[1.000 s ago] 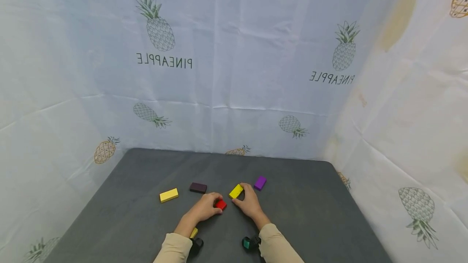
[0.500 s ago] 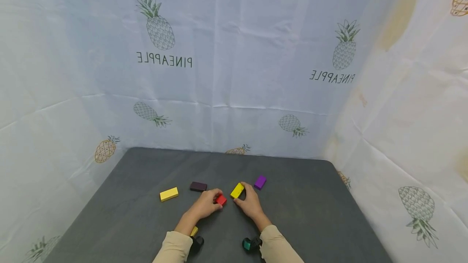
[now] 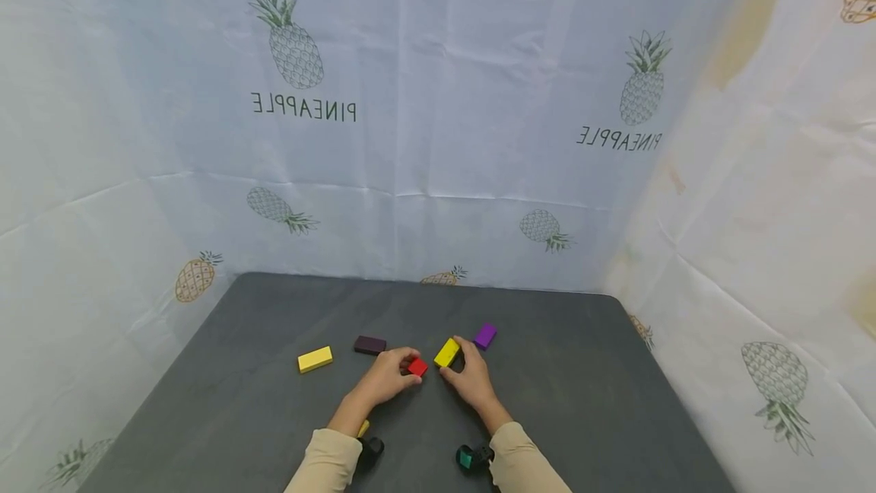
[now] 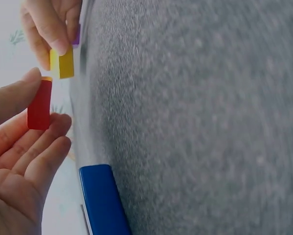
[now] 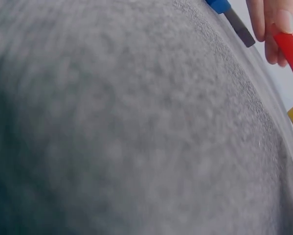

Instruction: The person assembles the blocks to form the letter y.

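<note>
My left hand point(image 3: 385, 380) pinches a small red block point(image 3: 417, 367) between thumb and fingers. In the left wrist view the red block point(image 4: 39, 105) stands upright against the thumb tip, with a thin yellowish strip along its top. To the right, my right hand point(image 3: 474, 380) grips a yellow block point(image 3: 447, 353) by its two ends, tilted diagonally. A small gap separates the two held blocks. Beyond the right fingertips lies a purple block point(image 3: 485, 336). Just past the left hand is a dark block point(image 3: 370, 345).
Another yellow block point(image 3: 315, 360) lies left on the dark grey table point(image 3: 582, 402). A yellow bit point(image 3: 363, 427) peeks out beside the left wrist. A blue block point(image 4: 103, 198) appears in the left wrist view. A pineapple-print curtain point(image 3: 438, 112) encloses the table's back and sides.
My left hand has carried the red block slightly right and away from me. The yellow block in my right hand has turned a little and shifted slightly right. The head view has tilted slightly.
</note>
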The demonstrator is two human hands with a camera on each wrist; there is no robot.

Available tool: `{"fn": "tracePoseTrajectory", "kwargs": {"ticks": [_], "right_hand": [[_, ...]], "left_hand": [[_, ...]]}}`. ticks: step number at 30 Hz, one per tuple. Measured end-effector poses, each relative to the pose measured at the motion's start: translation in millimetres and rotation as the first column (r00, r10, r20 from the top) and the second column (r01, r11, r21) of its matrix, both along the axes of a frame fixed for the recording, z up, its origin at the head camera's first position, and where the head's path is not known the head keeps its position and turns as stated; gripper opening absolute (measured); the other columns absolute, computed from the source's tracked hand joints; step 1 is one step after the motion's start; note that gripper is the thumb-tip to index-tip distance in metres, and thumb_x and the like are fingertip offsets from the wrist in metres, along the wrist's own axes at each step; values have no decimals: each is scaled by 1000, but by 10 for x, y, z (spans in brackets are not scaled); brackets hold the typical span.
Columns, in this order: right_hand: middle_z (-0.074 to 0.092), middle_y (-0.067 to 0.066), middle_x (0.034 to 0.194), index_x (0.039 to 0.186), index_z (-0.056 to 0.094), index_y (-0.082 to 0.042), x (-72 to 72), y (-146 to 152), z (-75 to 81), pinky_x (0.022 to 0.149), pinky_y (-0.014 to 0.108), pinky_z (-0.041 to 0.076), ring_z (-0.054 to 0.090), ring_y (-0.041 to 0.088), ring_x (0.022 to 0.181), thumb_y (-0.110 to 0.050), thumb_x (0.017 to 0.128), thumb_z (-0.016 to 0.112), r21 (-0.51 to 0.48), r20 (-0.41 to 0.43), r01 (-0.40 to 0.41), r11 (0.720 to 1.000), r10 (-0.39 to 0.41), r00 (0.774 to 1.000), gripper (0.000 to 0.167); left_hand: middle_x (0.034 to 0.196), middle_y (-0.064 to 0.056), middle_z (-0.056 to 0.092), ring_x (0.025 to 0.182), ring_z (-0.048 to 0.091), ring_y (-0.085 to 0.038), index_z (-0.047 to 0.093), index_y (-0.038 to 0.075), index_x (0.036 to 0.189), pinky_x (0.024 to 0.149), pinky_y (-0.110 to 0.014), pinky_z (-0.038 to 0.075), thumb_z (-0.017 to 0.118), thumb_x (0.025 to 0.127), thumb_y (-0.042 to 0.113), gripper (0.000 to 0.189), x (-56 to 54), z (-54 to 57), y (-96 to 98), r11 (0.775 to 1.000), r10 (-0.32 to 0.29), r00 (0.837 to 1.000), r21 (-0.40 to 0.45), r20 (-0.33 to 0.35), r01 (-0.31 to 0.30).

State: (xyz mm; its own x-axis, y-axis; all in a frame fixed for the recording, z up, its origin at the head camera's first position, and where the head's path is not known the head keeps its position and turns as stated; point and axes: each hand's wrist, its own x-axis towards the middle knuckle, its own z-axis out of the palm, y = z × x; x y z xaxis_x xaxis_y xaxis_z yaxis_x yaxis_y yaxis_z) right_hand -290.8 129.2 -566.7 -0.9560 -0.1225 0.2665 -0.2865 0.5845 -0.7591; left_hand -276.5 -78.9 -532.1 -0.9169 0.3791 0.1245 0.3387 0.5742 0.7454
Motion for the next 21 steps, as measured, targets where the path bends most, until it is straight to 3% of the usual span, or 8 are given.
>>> {"fn": "tracePoseTrajectory", "kwargs": {"ticks": [14,21], "right_hand": [[51,21,133,135,46,1,19,153,25,104,54,38,50,37,122,-12,78,73,-5,-52,36,999,-37,998,64],[50,21,134,136,46,1,60,225,34,104,54,38,49,37,123,-11,79,74,2,-40,50,999,-50,998,65]], "left_hand": [[115,-17,65,101,66,-29,59,-4,122,83,-43,54,72,83,13,45,20,81,132,999,-24,1000,32,-2,25],[114,-19,65,99,66,-30,59,-7,121,82,-42,55,73,82,12,45,3,16,228,998,-43,999,38,-25,44]]}}
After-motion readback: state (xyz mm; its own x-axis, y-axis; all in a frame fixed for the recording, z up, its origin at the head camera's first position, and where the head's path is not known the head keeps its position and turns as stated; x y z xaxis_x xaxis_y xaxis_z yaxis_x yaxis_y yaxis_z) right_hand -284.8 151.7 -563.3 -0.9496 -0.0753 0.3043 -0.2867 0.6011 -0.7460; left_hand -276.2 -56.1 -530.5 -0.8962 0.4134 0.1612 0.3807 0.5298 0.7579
